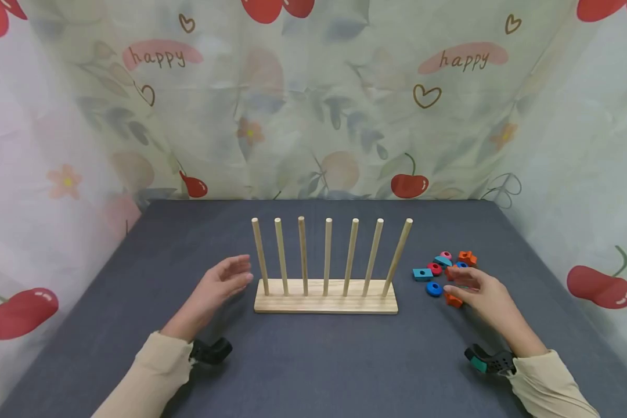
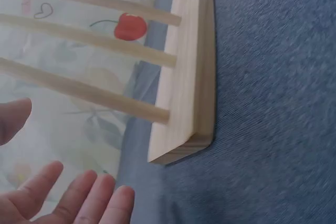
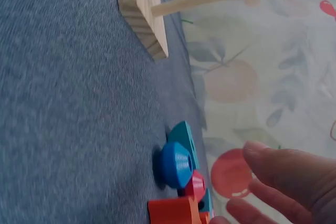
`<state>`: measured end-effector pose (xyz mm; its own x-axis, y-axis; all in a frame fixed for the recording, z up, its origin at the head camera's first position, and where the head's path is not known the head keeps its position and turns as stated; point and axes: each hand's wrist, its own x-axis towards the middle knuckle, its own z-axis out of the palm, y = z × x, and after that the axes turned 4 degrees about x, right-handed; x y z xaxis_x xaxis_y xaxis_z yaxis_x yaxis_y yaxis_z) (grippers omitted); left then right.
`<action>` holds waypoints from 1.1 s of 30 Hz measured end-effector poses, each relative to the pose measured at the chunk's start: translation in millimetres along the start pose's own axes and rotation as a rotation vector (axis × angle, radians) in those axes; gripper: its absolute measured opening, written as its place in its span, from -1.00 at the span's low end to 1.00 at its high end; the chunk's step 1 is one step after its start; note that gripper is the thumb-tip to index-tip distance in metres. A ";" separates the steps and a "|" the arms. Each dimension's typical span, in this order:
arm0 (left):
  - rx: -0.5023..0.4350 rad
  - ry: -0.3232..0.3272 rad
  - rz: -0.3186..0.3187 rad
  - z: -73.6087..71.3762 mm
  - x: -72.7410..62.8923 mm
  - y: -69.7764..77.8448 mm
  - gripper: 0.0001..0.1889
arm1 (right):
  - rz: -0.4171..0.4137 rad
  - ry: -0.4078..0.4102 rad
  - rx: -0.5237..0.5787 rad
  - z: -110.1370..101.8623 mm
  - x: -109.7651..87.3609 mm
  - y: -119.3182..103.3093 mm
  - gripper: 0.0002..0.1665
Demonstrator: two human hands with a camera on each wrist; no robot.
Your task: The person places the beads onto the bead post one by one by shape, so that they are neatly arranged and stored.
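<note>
The seven pegs (image 1: pixel 327 255) are all bare; the beads (image 1: pixel 434 289) lie loose near the right hand (image 1: pixel 483 293). It and the left hand (image 1: pixel 216 287) hold nothing, thumbs apart from fingers.

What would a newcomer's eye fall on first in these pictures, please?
Probably the wooden rack, its seven bare pegs standing near the middle of the dark table. Next, the bright little pieces clustered to its right, by the person's right grip, and then the cherry-printed backdrop behind everything.
</note>
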<state>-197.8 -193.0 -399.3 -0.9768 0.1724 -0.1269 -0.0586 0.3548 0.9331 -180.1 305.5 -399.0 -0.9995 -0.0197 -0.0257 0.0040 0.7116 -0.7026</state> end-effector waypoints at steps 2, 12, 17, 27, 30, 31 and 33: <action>-0.040 -0.019 -0.021 1.8 1.6 -2.1 -0.35 | 0.010 -0.020 -0.005 -0.7 -0.1 3.0 -0.23; -0.001 -0.050 -0.085 5.8 10.5 -9.8 -0.28 | -0.014 -0.069 -0.014 -2.7 3.3 8.8 -0.27; 0.020 -0.068 -0.090 9.8 15.0 -18.1 -0.27 | -0.020 -0.094 -0.047 -3.7 5.5 12.7 -0.27; 0.104 -0.109 -0.085 17.4 18.3 -22.0 -0.20 | 0.001 -0.111 -0.095 -3.0 8.3 13.4 -0.30; 0.164 -0.128 -0.083 19.5 21.4 -20.2 -0.14 | 0.000 -0.106 -0.104 -2.9 9.3 13.8 -0.33; 0.182 -0.133 -0.079 20.1 22.8 -19.8 -0.12 | -0.002 -0.103 -0.109 -2.8 9.6 14.1 -0.35; 0.213 -0.139 -0.063 21.3 24.6 -18.4 -0.10 | -0.006 -0.098 -0.121 -3.2 10.6 15.1 -0.36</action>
<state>-216.4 -175.8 -426.7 -0.9342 0.2631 -0.2409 -0.0592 0.5517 0.8319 -190.8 318.3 -407.6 -0.9915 -0.0886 -0.0951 -0.0119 0.7905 -0.6124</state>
